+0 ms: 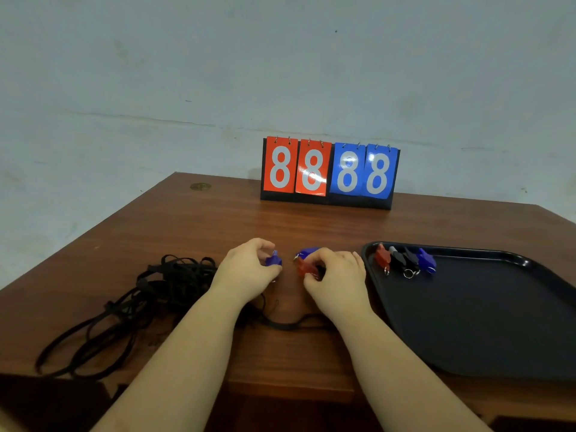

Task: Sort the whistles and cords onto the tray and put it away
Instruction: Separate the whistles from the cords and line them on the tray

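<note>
Left hand (249, 269) pinches an upright blue whistle (274, 259); right hand (335, 275) grips a red whistle (304, 267) lying crosswise, mouthpiece leftward.

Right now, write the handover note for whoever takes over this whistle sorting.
Left hand: pinches a small blue plastic whistle just above the brown wooden table.
Right hand: grips a red plastic whistle; another blue whistle sits right behind it, grip unclear.
Black plastic tray, on the right: four whistles lined up at its far left corner, red, two black, blue.
Tangled black cords: on the table, left, unsorted.
Left: place the remaining whistles, add the cords, put the tray away.
</note>
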